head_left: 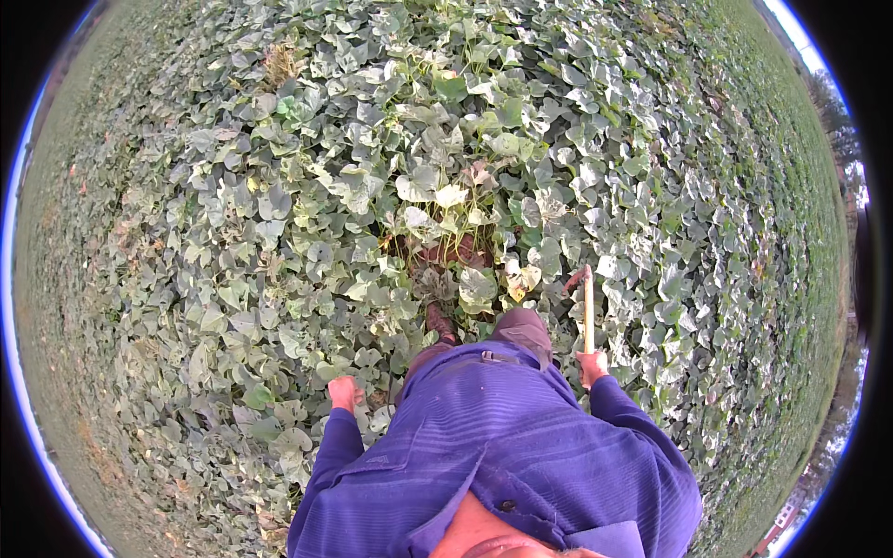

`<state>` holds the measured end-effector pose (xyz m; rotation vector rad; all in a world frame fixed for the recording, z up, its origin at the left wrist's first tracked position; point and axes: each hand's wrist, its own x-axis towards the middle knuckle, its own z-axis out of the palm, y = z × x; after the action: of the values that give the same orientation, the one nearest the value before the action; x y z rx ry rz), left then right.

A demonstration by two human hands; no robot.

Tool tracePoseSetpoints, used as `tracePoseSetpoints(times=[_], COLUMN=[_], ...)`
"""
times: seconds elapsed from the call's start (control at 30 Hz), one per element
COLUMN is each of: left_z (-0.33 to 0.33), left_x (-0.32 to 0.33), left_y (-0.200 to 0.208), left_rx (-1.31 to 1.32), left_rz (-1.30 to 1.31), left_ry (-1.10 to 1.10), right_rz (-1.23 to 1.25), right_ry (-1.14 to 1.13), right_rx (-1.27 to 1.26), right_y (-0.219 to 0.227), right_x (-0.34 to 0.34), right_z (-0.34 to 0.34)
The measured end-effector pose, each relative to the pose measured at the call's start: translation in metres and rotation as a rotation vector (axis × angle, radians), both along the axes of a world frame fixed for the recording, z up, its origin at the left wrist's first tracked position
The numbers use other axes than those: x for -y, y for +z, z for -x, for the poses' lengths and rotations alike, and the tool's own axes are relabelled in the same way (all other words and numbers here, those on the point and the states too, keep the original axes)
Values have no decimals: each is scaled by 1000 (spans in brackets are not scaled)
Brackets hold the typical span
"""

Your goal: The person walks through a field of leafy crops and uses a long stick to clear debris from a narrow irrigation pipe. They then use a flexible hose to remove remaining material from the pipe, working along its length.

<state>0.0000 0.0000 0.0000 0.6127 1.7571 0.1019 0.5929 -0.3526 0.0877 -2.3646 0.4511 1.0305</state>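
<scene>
My right hand (591, 368) is wrapped round the pale wooden handle of a hand hoe (588, 312). Its rusty, curved head points up and to the left over the leaves. My left hand (346, 392) hangs beside my left hip in a loose fist, with nothing seen in it. Beneath both hands spread green, broad-leaved vines (279, 307). Ahead of my feet, reddish-brown soil (456, 251) shows through an opening among yellowish stems. A brown boot (440, 322) stands at its near edge; leaves and clothing hide the other foot.
Dense vine leaves surround me on every side. Dry brown tufts (281, 65) stick up at the far left. A yellowed leaf (523, 281) lies right of the soil patch. Trees (830, 102) line the field's right edge, and a building (779, 521) stands at the lower right.
</scene>
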Motion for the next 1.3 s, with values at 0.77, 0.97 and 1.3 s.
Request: tracePoseSetpoints(times=[0.77, 0.97, 1.3], left_z=[-172, -314, -421], left_x=[-171, -366, -506], left_y=[30, 112, 121], left_rx=[-643, -30, 12], left_rz=[-454, -139, -272], left_ry=[-1267, 311, -32], right_rz=[-111, -63, -251], right_ry=[341, 272, 103], right_rx=[-171, -173, -174], right_y=[-57, -50, -15], right_x=[-486, -569, -637], right_z=[-249, -330, -402])
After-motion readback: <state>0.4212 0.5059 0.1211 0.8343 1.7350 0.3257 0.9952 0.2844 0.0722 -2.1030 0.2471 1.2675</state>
